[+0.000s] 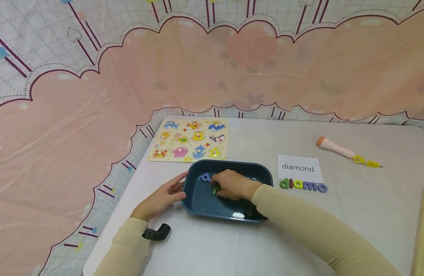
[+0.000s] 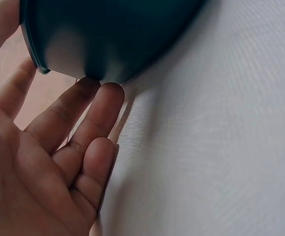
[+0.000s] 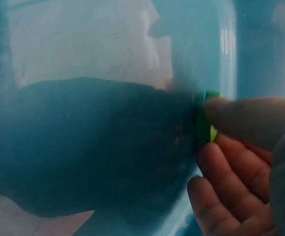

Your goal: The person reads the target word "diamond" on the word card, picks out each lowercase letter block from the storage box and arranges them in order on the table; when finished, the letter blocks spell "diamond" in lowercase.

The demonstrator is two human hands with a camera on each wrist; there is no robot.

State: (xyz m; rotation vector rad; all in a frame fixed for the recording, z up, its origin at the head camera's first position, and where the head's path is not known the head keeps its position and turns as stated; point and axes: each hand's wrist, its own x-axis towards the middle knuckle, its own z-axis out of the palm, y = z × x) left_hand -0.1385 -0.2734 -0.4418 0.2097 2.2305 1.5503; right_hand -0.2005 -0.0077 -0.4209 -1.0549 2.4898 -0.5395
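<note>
In the head view, my left hand (image 1: pixel 160 198) rests its fingertips against the left end of a dark blue tray (image 1: pixel 199 203). The left wrist view has those fingers extended, touching the tray's outer wall (image 2: pixel 117 34). My right hand (image 1: pixel 232 185) reaches inside the tray and pinches a green plastic letter (image 1: pixel 216 191) between thumb and fingers. In the right wrist view only part of that green letter (image 3: pixel 205 120) shows, so which letter it is cannot be told. A purple letter (image 1: pixel 206 177) lies on the tray floor beside the right hand.
Right of the tray is a white card (image 1: pixel 298 159) printed "diamond", with coloured letters (image 1: pixel 303 185) reading "diamo" along its lower edge. Behind stands a sea-animal puzzle board (image 1: pixel 189 142). A pink handle with yellow cord (image 1: pixel 337 147) lies far right, near a wooden edge (image 1: pixel 422 234).
</note>
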